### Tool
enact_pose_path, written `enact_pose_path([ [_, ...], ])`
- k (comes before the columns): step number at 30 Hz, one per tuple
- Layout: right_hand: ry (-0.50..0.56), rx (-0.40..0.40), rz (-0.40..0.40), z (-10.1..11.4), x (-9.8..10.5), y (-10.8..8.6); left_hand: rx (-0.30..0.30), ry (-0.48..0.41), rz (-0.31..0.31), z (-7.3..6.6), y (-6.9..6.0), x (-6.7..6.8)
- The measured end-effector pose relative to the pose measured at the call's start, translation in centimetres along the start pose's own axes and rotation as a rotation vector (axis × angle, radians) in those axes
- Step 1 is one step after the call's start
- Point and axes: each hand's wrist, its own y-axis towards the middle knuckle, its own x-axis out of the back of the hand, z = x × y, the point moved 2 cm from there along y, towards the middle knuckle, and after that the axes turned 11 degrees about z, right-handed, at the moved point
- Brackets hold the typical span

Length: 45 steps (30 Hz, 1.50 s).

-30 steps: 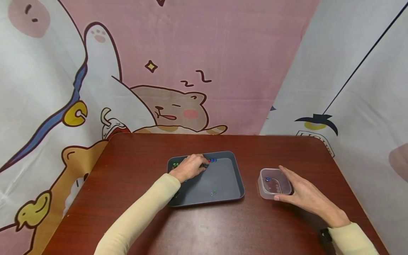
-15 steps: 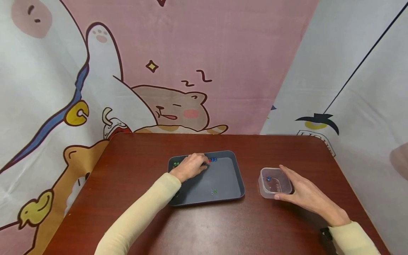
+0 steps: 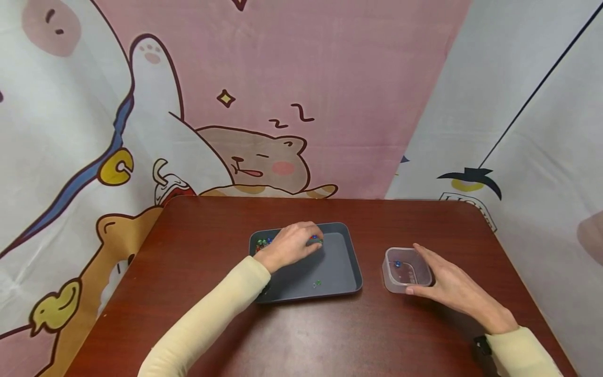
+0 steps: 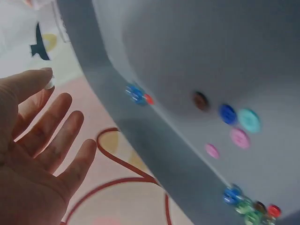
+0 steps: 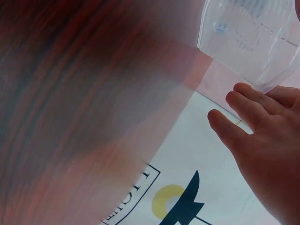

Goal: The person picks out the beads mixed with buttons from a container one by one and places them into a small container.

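Note:
My left hand point(image 3: 292, 245) is over the grey tray point(image 3: 336, 267), near its back side. In the left wrist view, the thumb and forefinger of this hand point(image 4: 44, 140) pinch a small clear bead point(image 4: 50, 83); the other fingers are spread. Blue beads point(image 4: 136, 93) and a red one point(image 4: 148, 99) lie by the tray wall. My right hand point(image 3: 464, 293) grips a clear square container point(image 3: 394, 287) between thumb and fingers, with a blue bead point(image 3: 398, 264) inside. In the right wrist view, fingers of that hand point(image 5: 262, 136) touch the container point(image 5: 253, 51).
Mixed beads point(image 4: 252, 215) are clustered at one end of the tray. Between them and the blue ones lie brown point(image 4: 200, 101), turquoise point(image 4: 249, 120) and pink point(image 4: 240, 138) buttons. Green and clear beads point(image 3: 318, 283) lie near the front. A printed cloth point(image 3: 330, 104) hangs behind the brown table point(image 3: 306, 335).
Along the tray's back side, my left hand has moved right and lifted slightly, and a small bead now shows at its fingertips. My right hand holds the container in the same place.

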Motion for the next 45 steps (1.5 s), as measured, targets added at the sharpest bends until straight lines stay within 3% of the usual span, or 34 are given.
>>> enact_pose_path([
  [14,0.002,-0.013,0.009,0.0,0.0,0.1,-0.172,-0.038,-0.098,-7.2,2.4,0.3],
  [23,0.002,0.007,-0.004,0.0,-0.1,0.2,-0.242,-0.034,-0.100,-11.1,4.1,-0.7],
  [34,0.011,0.002,0.002,0.0,0.0,0.1,-0.285,0.005,-0.142,-13.3,5.7,-3.9],
  [45,0.008,0.008,-0.013,0.1,-0.1,0.0,-0.214,0.038,-0.238,-14.0,6.5,-5.4],
])
